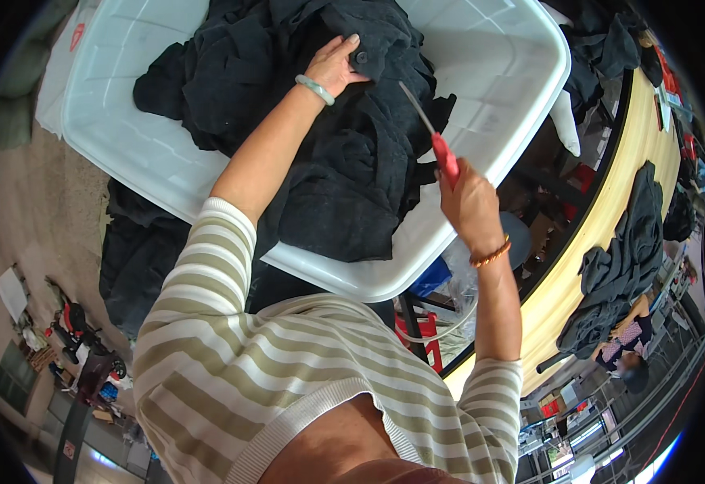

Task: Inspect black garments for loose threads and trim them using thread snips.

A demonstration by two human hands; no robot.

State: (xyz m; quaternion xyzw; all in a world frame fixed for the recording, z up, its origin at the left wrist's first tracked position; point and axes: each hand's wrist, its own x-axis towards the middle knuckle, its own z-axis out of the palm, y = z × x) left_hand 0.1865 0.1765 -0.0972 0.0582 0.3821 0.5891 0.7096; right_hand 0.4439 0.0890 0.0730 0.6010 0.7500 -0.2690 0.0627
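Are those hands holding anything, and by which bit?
The right hand holds a thin-bladed tool by its red handle. The left hand seems to hold the black garment beside a round button.

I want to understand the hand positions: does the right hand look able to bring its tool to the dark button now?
Probably yes: the right hand holds the red-handled tool pointing up toward the dark button, and nothing visible stands between, though depth is uncertain.
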